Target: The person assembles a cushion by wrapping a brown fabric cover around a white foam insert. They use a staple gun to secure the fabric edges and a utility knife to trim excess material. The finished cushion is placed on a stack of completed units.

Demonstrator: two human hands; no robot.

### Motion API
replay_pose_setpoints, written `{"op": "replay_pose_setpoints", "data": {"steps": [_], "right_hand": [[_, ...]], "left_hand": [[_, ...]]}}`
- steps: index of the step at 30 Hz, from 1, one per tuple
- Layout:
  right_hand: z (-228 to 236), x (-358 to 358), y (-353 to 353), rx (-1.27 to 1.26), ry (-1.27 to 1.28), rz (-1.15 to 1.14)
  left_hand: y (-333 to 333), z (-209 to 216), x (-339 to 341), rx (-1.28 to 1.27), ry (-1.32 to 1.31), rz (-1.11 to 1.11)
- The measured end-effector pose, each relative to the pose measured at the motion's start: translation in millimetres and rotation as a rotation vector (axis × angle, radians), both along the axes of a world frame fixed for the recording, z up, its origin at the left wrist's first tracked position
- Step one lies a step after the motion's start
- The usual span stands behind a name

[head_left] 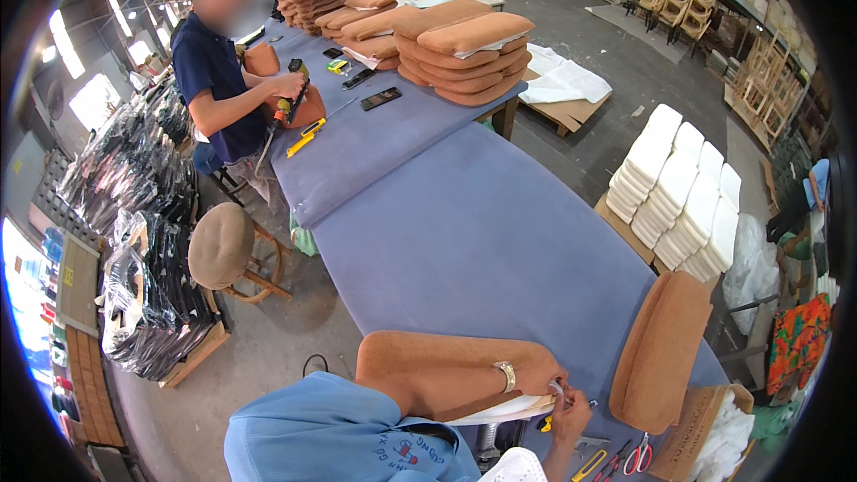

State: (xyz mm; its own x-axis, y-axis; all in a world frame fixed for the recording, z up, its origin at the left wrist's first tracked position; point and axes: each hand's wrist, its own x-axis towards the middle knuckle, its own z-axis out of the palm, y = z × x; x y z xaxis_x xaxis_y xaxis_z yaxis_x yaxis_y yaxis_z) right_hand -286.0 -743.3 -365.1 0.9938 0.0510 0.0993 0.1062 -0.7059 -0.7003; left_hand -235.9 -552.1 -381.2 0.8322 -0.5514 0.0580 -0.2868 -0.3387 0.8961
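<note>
A brown upholstered cushion [402, 359] lies at the near edge of the blue-covered table, white material showing along its near side. Across it reaches my left arm, with a metal wristwatch. My left hand [539, 378] is closed at the cushion's right end. Close by, my right hand [569, 418] has its fingers pinched together beside the left fingertips. A small pale, shiny piece [556, 387] shows between the hands; its kind is unclear. Below the cushion, a grey metal tool [488, 440] is partly hidden. To the right are a yellow utility knife [589, 465] and scissors [638, 456].
Brown cushions [659, 353] stack at the table's right edge, beside a cardboard box [692, 428] of white stuffing. White foam pads [678, 192] stand beyond. Across the table, a person [214, 80] holds a power tool [293, 98] against a cushion. A round stool [223, 245] stands left.
</note>
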Motion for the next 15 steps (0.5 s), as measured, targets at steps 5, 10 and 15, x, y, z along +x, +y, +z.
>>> {"op": "replay_pose_setpoints", "data": {"steps": [5, 10, 15], "right_hand": [[24.5, 21.4, 16.0, 0.079, 0.142, -0.058], [37.7, 30.0, 11.5, -0.008, 0.158, -0.073], [34.7, 41.3, 8.1, -0.131, 0.230, 0.028]], "left_hand": [[16.5, 3.8, 18.1, 0.020, 0.015, 0.064], [29.2, 63.9, 27.1, 0.161, 0.086, -0.005], [37.9, 109.8, 40.0, 0.300, 0.423, -0.057]]}}
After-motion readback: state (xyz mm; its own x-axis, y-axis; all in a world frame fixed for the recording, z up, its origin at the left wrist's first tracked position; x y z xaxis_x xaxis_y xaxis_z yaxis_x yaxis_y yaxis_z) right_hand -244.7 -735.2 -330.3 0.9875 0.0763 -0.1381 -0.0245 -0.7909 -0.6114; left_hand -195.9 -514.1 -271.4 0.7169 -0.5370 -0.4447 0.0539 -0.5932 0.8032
